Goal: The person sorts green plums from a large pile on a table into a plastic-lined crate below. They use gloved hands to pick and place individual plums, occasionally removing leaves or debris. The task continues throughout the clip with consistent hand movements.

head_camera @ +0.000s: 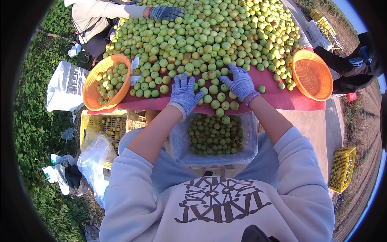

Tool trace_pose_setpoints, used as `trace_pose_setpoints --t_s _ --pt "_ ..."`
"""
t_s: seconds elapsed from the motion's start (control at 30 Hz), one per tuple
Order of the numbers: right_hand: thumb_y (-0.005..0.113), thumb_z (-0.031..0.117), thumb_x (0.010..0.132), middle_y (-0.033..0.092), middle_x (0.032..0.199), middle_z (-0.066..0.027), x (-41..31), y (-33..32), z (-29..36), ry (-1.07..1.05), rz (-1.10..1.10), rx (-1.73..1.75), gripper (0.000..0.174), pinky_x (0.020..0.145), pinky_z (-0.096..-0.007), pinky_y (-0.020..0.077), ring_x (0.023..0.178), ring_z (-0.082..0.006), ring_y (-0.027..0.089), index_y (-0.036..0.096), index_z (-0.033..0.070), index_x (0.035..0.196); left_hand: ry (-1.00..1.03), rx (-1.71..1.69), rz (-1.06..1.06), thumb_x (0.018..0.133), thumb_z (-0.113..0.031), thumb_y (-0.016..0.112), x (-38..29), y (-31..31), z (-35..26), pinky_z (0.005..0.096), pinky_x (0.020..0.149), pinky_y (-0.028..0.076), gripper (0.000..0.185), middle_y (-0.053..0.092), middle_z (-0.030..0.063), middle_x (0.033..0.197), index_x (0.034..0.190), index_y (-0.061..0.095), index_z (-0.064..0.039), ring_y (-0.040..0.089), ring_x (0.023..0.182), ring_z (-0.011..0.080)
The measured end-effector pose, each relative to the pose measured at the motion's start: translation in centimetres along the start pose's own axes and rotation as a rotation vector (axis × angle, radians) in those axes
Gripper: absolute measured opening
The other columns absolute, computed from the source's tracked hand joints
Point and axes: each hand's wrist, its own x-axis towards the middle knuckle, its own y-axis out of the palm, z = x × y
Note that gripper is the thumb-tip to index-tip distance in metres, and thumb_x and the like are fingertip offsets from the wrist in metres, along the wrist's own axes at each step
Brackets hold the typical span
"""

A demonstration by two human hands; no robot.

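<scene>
My left hand (185, 93), in a grey knitted glove, lies with fingers spread on the red cloth (290, 98), at the near edge of a large heap of green round fruit (208, 39). My right hand (239, 83), gloved alike and with a purple bead bracelet at the wrist, reaches over the heap's near edge, thumb and fingers apart. Several fruits lie between the two hands, some at the cloth's edge. Below that edge, between my knees, a plastic-lined crate (213, 157) holds many more fruits (216, 134). Neither hand is closed around a fruit.
An orange basket (87, 90) with fruit stands left, another orange basket (314, 75) right. A co-worker's gloved hand (166, 13) rests on the heap at upper left. Yellow crates stand lower left (83, 127) and right (341, 169). Another person's dark-clothed legs (347, 81) show at far right.
</scene>
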Motion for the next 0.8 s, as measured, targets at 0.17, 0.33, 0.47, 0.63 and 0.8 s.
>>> trace_pose_setpoints --t_s 0.17,0.33,0.47,0.63,0.8 --pt "0.057 0.047 0.09 0.06 0.111 -0.0115 0.6 1.9 3.5 -0.353 -0.19 -0.328 0.044 0.089 -0.0437 0.0425 0.102 -0.0295 0.056 0.059 0.019 0.124 0.006 -0.05 0.061 0.091 -0.052 0.056 -0.1 0.4 -0.9 0.0504 0.117 0.02 0.081 0.013 0.0269 0.157 0.15 0.027 -0.006 0.008 0.144 0.0498" --pt "0.053 0.041 0.094 0.064 0.104 -0.0138 1.9 4.1 5.7 -0.341 0.02 -0.305 0.037 0.08 -0.0423 0.0499 0.095 -0.0308 0.063 0.057 0.01 0.113 0.098 -0.008 0.031 0.088 -0.048 0.06 -0.3 0.2 -1.1 0.0494 0.117 0.022 0.082 0.023 0.0245 0.154 0.147 0.029 0.001 0.017 0.145 0.0412" --pt "0.059 0.029 0.091 0.066 0.098 -0.015 2.0 4.2 5.7 -0.271 0.093 -0.089 0.035 0.077 -0.0411 0.0536 0.09 -0.0315 0.066 0.054 0.005 0.115 0.141 -0.024 0.041 0.088 -0.047 0.061 0.0 -0.2 -0.3 0.0481 0.117 0.023 0.082 0.028 0.0227 0.153 0.147 0.029 0.0 0.02 0.144 0.041" --pt "0.056 0.015 0.087 0.067 0.087 -0.0174 4.8 1.1 4.2 -0.121 -0.006 0.315 0.028 0.074 -0.0425 0.0523 0.083 -0.0337 0.066 0.056 0.006 0.114 0.178 -0.071 0.056 0.088 -0.046 0.061 -1.5 -0.3 -1.5 0.0447 0.117 0.025 0.079 0.031 0.0228 0.151 0.147 0.031 -0.002 0.022 0.143 0.0404" --pt "0.056 0.035 0.092 0.067 0.104 -0.0209 9.8 -1.7 2.1 0.061 -0.041 -0.185 0.043 0.083 -0.0464 0.0512 0.098 -0.0366 0.065 0.05 0.009 0.125 0.248 -0.19 -0.209 0.087 -0.04 0.064 -0.1 -0.5 -1.0 0.048 0.111 0.031 0.068 0.042 0.0206 0.141 0.14 0.042 -0.002 0.037 0.133 0.0389"
